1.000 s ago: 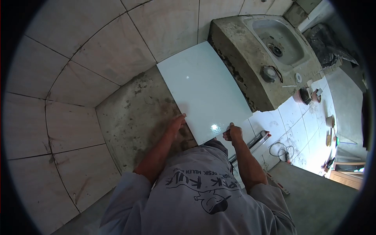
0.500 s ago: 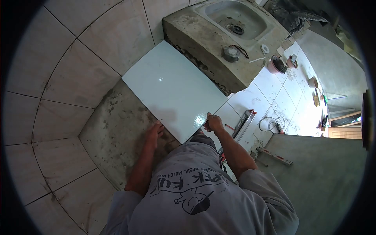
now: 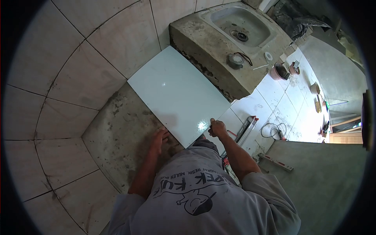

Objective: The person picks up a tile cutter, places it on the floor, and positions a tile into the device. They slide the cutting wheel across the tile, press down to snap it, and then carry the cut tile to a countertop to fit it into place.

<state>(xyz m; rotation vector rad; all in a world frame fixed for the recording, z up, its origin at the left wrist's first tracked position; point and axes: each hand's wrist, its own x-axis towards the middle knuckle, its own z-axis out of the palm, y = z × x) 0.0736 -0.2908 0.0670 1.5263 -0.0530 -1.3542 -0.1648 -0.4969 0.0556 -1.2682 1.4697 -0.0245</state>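
A large pale glossy tile [image 3: 176,92] lies on the rough concrete counter [image 3: 121,129], its far end by the tiled wall and one long side along the raised sink block. My left hand [image 3: 159,138] is at the tile's left edge near my body, fingers apart and partly against that edge. At the tile's near right edge, my right hand [image 3: 217,128] has its fingers curled with the thumb on top, gripping the edge. The underside of the tile is hidden.
The concrete block [image 3: 211,55] holds a sink [image 3: 243,29], a tape measure [image 3: 235,61] and a white roll [image 3: 268,56]. On the floor are a tile cutter [image 3: 247,127], a coiled cable [image 3: 273,131], a bucket [image 3: 279,71] and a level [image 3: 276,161].
The whole view has shifted slightly right and down. The tile keeps its place against the block and wall, and both hands remain at its edges.
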